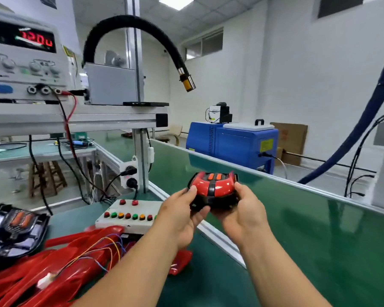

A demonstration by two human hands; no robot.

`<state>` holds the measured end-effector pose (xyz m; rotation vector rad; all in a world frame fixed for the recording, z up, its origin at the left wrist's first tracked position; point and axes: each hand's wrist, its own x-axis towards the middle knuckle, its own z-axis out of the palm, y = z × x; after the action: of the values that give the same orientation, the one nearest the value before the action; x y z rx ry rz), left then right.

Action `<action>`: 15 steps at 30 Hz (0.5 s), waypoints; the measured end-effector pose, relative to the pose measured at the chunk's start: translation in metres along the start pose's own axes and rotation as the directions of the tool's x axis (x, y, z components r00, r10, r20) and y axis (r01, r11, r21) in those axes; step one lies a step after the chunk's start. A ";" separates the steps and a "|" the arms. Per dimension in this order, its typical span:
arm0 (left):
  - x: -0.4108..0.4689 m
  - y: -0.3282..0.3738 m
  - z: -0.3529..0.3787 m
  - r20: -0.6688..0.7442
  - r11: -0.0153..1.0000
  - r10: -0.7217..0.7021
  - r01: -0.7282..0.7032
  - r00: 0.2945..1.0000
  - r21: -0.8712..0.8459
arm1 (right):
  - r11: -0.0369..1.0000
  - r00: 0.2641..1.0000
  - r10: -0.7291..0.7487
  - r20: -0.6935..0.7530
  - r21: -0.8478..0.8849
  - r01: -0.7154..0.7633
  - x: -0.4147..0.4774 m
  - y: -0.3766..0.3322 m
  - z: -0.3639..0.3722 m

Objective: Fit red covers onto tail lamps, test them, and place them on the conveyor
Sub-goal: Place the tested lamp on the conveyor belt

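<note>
The tail lamp is gripped from both sides, left hand and right hand curled round it, over the near part of the conveyor. It's probably best lowered flat and released gently (red cover kept up) so nothing gets knocked loose.

A single wide-angle view from head height — facing forward and slightly down, close over the conveyor.
</note>
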<state>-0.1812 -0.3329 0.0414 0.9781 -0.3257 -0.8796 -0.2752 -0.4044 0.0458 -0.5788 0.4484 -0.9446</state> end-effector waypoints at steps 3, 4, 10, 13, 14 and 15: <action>0.025 0.006 0.012 -0.070 0.997 -0.075 0.074 0.995 -0.024 | 0.998 0.999 0.038 -0.032 -0.041 -0.040 0.024 -0.004 0.008; 0.032 0.009 0.015 -0.089 0.995 -0.095 0.093 0.992 -0.020 | 0.998 0.998 0.049 -0.048 -0.045 -0.052 0.032 -0.006 0.011; 0.064 0.020 0.020 -0.067 0.986 -0.168 0.167 0.983 -0.019 | 1.000 0.998 0.020 -0.065 -0.018 -0.021 0.072 -0.008 0.022; 0.072 0.016 0.018 -0.008 0.989 -0.149 0.149 0.989 -0.016 | 1.000 1.000 -0.006 -0.012 -0.010 0.006 0.090 -0.005 0.023; 0.074 0.014 0.017 -0.011 0.993 -0.114 0.114 0.993 -0.020 | 1.000 1.000 -0.006 0.004 -0.005 0.006 0.095 -0.003 0.022; 0.077 0.012 0.017 -0.029 0.998 -0.064 0.063 0.998 -0.023 | 1.000 1.000 0.006 0.011 0.005 -0.006 0.101 -0.001 0.021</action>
<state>-0.1371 -0.3989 0.0503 0.9841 -0.2606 -0.9237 -0.2112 -0.4852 0.0519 -0.5772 0.4374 -0.9361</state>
